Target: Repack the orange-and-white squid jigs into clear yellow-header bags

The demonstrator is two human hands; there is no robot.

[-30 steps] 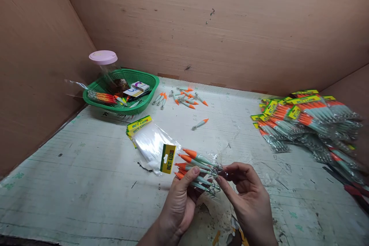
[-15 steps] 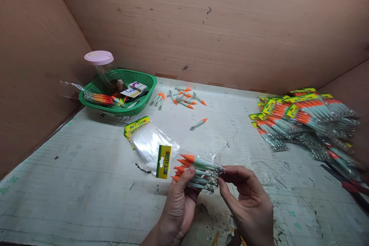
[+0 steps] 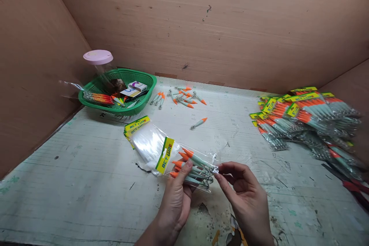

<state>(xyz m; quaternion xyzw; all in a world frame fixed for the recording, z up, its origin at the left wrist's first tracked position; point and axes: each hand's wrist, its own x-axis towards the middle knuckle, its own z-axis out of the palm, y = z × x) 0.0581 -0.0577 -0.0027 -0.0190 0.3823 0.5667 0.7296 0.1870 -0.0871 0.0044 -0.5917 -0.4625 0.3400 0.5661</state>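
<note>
A clear plastic bag of fishing lures (image 3: 196,167) with a yellow and green header is held above the table, tilted, the header towards the left. Inside it lie several pale green lures with orange tips, their hooks pointing right. My left hand (image 3: 175,196) grips the bag from below, thumb across the lures. At the hook end, the thumb and forefinger of my right hand (image 3: 245,192) pinch the edge of the bag. Just behind the header lies a stack of flat, clear bags (image 3: 147,138) with similar headers.
Loose lures (image 3: 184,96) lie near the back wall, with a single lure (image 3: 198,123) in front. At left stands a green basket (image 3: 129,111) holding a pink-lidded jar (image 3: 98,57). Filled lure packets (image 3: 305,119) are heaped at right, beside red-handled pliers (image 3: 353,187).
The bag has tipped, its header rising and shifting slightly right while the hook end moved a little left. Both hands moved slightly left, keeping their hold.
</note>
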